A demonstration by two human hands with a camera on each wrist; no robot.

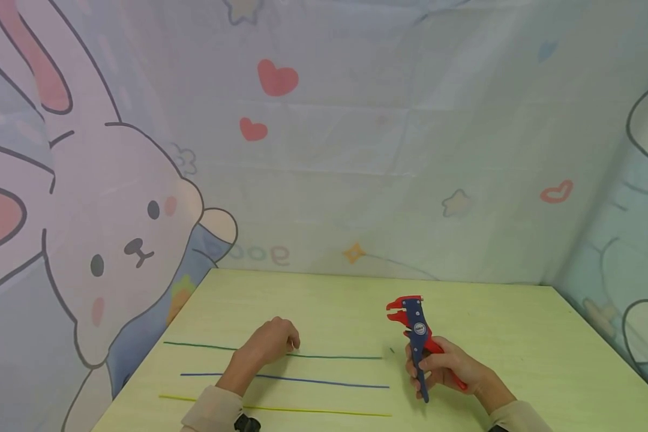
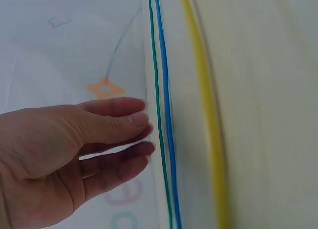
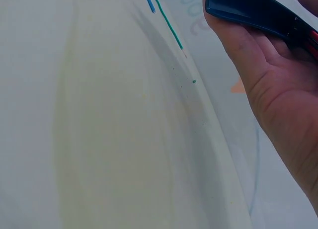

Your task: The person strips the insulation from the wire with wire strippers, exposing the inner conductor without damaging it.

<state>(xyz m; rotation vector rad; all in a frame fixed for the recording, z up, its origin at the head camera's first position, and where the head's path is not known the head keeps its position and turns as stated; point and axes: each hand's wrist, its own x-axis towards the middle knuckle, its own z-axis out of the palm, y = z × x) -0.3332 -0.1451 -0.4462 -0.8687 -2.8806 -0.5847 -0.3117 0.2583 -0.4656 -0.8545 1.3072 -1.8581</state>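
My right hand [image 1: 445, 365] grips a wire stripper [image 1: 418, 327] with a blue body and red jaws and lever, its head raised and facing left. In the right wrist view the tool's blue handle [image 3: 248, 10] lies across the fingers. My left hand [image 1: 272, 341] is by the green wire [image 1: 335, 357], fingertips close to it; the left wrist view shows the loosely bent fingers [image 2: 117, 127] holding nothing. At its right end the green wire has a short bare tip [image 3: 185, 53]. Beyond that tip lies a small green scrap of insulation [image 1: 392, 350].
A blue wire [image 1: 324, 381] and a yellow wire [image 1: 318, 411] lie roughly parallel to the green one, nearer the front, passing under the left forearm. The pale yellow table [image 1: 518, 336] is backed by a printed cloth [image 1: 356, 150] with a rabbit and hearts.
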